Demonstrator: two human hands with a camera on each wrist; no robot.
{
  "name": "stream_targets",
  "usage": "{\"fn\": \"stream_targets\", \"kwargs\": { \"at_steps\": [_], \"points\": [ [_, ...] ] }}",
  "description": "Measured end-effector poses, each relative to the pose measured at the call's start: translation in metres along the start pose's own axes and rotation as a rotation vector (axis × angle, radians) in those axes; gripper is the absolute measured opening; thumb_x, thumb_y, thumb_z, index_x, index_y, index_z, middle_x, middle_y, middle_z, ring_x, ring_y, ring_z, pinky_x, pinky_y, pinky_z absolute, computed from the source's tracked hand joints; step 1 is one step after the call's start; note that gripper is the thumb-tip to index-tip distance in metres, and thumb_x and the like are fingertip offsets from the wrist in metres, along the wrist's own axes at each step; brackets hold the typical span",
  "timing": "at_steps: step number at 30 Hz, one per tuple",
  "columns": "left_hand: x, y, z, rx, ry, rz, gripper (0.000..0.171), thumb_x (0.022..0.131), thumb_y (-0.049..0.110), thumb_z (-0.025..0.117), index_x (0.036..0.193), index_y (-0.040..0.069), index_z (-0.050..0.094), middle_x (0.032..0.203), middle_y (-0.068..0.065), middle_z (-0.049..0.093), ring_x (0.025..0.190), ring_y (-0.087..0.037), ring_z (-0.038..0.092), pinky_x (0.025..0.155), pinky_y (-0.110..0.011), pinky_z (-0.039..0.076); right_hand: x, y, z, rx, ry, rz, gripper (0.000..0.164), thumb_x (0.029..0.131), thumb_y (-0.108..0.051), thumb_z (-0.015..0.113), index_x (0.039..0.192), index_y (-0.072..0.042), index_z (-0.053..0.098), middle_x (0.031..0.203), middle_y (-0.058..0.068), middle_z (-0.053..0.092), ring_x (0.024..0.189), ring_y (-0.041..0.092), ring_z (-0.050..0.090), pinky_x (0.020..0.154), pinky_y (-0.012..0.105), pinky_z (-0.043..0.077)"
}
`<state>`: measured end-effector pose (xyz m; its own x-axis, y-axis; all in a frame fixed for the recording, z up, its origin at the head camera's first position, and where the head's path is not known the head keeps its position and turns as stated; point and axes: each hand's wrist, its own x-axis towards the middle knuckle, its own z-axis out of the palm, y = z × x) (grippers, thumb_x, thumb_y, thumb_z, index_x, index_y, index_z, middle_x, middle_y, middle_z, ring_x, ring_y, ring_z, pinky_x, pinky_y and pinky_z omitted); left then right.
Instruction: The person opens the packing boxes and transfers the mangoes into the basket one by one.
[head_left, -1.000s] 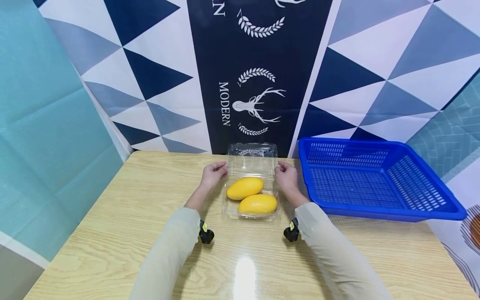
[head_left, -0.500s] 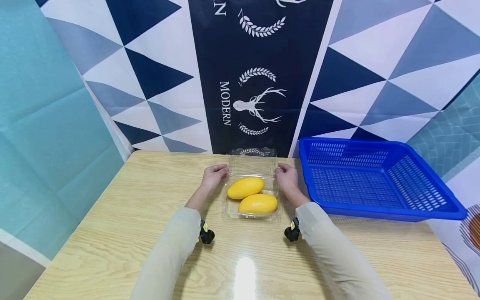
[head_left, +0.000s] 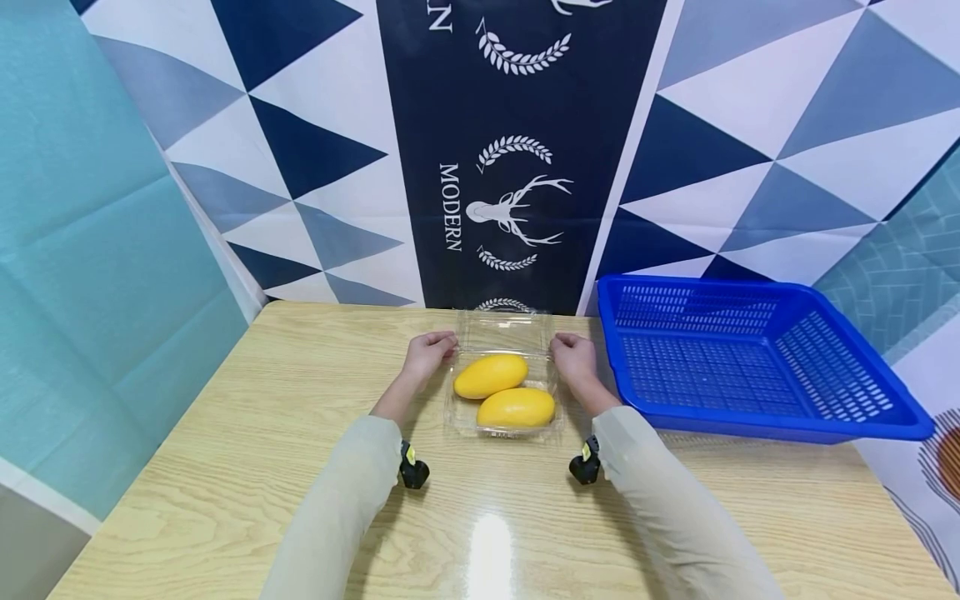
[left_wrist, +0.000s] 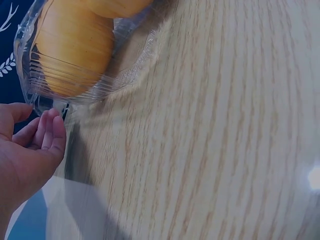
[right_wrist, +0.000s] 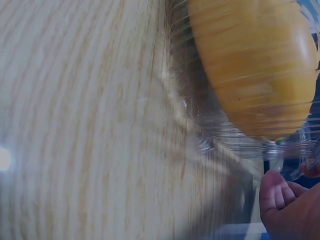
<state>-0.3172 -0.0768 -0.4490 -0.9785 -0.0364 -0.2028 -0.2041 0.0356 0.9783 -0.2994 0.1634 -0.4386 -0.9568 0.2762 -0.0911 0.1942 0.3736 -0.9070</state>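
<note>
Flanking a clear box point(head_left: 504, 431), a left hand point(head_left: 427, 354) and a right hand point(head_left: 575, 357) hold the plastic from its two sides, as seen by the head camera. Each grip is a pinch, set near the fold where the box meets its lid point(head_left: 504, 332), which stands open and leans back toward a patterned backdrop point(head_left: 525, 108). Inside the box lie the far fruit point(head_left: 491, 377) and, just in front and slightly to the right, the near fruit point(head_left: 517, 408), both yellow. The box sits on a wood-grain surface point(head_left: 247, 450), close to its far edge. Pale sleeves point(head_left: 337, 500) cover both forearms. A blue basket point(head_left: 712, 375) rests to the right, near the right hand but apart from it.

In the left wrist view, the left hand appears at the left edge, its thumb point(left_wrist: 19, 113) and fingers point(left_wrist: 57, 132) closing on clear plastic at the end of the box. One fruit shows through the ridged wall, with part of another above.

In the right wrist view, the right hand enters at lower right, fingertips meeting the plastic beneath the ridged side; the thumb is partly hidden. One fruit fills the upper right.
</note>
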Motion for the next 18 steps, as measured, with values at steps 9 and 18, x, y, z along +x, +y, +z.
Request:
{"fn": "stream_targets", "kwargs": {
  "at_steps": [9, 18],
  "points": [
    [0.0021, -0.0029, 0.0003, -0.011, 0.005, 0.000, 0.032, 0.093, 0.010, 0.056, 0.120, -0.006, 0.059, 0.112, -0.022, 0.063, 0.078, -0.010, 0.062, 0.075, -0.021, 0.056, 0.0000, 0.0019, 0.0001, -0.015, 0.030, 0.001, 0.038, 0.090, -0.017, 0.047, 0.117, 0.005, 0.061, 0.111, 0.022, 0.062, 0.095, 0.025, 0.054, 0.082, 0.032, 0.048],
    [0.0004, -0.0024, -0.0011, -0.012, 0.005, -0.010, 0.031, 0.093, 0.011, 0.055, 0.119, -0.005, 0.059, 0.112, -0.020, 0.064, 0.081, -0.013, 0.063, 0.071, -0.019, 0.056, -0.0004, 0.0047, -0.0028, 0.053, 0.020, 0.019, 0.038, 0.090, -0.018, 0.048, 0.118, 0.004, 0.061, 0.084, 0.006, 0.061, 0.066, 0.007, 0.049, 0.058, 0.017, 0.042]
  ]
}}
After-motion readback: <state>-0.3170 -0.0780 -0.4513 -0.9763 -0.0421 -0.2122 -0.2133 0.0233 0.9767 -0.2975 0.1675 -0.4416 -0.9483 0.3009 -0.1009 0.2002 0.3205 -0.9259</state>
